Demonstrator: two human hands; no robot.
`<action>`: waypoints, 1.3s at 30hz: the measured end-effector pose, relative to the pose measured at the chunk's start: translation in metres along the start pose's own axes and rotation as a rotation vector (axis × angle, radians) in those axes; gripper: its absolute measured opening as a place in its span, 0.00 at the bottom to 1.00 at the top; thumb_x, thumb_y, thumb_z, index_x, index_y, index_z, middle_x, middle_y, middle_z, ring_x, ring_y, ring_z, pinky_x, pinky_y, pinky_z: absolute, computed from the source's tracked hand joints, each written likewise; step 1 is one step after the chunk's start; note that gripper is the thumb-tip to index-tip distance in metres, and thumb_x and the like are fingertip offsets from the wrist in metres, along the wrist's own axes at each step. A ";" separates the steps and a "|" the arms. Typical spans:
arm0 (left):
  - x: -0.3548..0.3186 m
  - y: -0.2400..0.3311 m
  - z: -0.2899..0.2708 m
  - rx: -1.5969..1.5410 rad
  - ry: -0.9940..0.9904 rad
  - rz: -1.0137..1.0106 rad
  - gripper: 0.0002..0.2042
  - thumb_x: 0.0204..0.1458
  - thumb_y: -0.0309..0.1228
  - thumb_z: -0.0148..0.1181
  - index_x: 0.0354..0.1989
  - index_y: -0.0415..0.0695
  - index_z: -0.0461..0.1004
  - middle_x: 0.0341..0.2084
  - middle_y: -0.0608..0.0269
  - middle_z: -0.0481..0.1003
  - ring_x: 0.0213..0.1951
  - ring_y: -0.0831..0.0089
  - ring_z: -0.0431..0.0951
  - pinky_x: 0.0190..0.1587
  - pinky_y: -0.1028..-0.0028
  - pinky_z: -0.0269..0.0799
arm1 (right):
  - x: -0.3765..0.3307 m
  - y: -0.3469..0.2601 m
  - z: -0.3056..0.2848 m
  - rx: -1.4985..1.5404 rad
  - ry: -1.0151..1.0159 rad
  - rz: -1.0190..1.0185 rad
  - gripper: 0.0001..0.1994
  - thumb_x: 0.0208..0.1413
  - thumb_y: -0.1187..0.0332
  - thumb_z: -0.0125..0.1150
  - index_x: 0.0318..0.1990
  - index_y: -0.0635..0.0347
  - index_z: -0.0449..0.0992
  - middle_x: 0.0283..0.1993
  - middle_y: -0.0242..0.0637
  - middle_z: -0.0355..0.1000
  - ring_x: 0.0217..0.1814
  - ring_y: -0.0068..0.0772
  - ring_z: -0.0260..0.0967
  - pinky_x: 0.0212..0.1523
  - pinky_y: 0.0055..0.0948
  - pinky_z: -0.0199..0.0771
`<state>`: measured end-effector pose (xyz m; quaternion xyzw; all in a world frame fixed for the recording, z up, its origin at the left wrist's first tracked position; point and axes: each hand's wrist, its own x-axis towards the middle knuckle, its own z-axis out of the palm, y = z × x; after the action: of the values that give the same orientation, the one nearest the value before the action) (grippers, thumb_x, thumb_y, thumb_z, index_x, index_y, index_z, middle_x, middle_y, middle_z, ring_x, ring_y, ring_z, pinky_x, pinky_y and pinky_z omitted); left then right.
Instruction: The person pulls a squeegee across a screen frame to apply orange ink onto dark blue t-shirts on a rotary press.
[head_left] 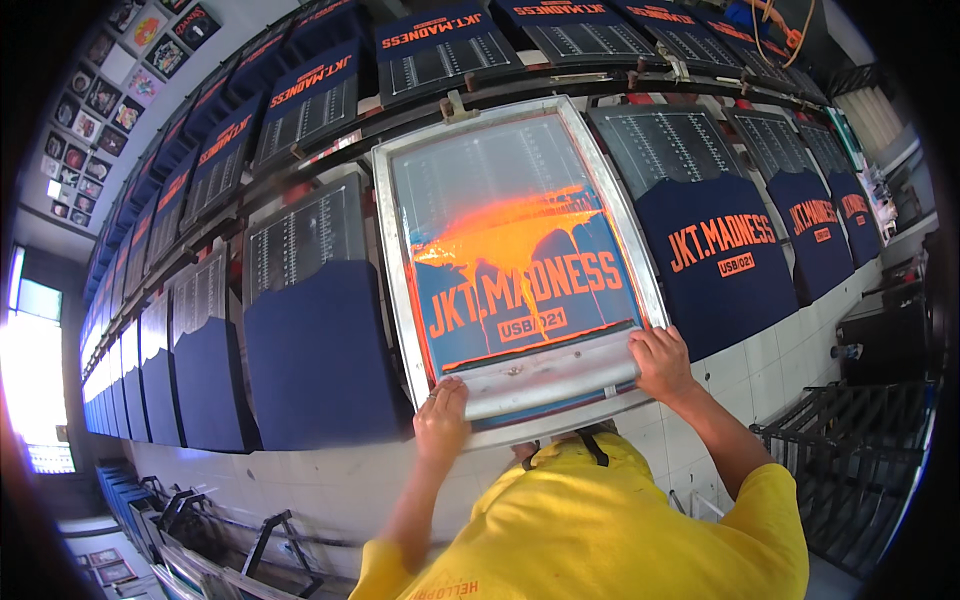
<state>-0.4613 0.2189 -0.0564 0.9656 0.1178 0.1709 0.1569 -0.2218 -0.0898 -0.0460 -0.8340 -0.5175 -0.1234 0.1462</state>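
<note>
A silver-framed printing screen (388,240) lies over a board in front of me. Wet orange ink (495,240) is smeared across the middle of its mesh and runs down in drips over orange lettering. At the near end of the screen rests a metal squeegee (550,372) with a dark blade edge. My left hand (442,415) is closed round its left end, and my right hand (660,362) grips its right end. The fingers' undersides are hidden.
Navy shirts with orange print (715,250) lie on boards to the right; plain navy shirts (315,350) line the left. Another row of printed shirts (430,32) runs behind a rail. Black metal racks (850,440) stand at lower right. Part of a person (750,18) shows at far right.
</note>
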 end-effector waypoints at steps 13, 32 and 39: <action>0.162 -0.081 0.016 0.038 -0.037 -0.025 0.15 0.36 0.15 0.58 0.36 0.42 0.77 0.33 0.56 0.79 0.35 0.53 0.80 0.36 0.59 0.78 | 0.158 0.080 0.045 0.041 -0.146 0.038 0.11 0.34 0.74 0.70 0.29 0.60 0.76 0.32 0.37 0.75 0.40 0.41 0.73 0.44 0.39 0.67; 0.204 -0.057 -0.057 0.030 -0.047 -0.161 0.13 0.42 0.17 0.57 0.36 0.42 0.81 0.32 0.49 0.80 0.38 0.47 0.81 0.42 0.57 0.77 | 0.210 0.085 -0.022 -0.025 -0.136 0.028 0.05 0.40 0.70 0.67 0.25 0.55 0.76 0.27 0.37 0.77 0.35 0.42 0.75 0.44 0.40 0.64; 0.152 -0.028 -0.071 0.007 0.069 -0.033 0.14 0.40 0.17 0.58 0.37 0.41 0.80 0.33 0.51 0.80 0.37 0.49 0.80 0.41 0.57 0.77 | 0.154 0.064 -0.046 -0.021 0.017 -0.037 0.07 0.40 0.69 0.68 0.27 0.54 0.76 0.30 0.35 0.76 0.37 0.39 0.73 0.43 0.40 0.63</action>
<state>-0.3538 0.3061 0.0417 0.9576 0.1396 0.2010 0.1521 -0.0999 -0.0065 0.0446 -0.8249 -0.5301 -0.1386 0.1394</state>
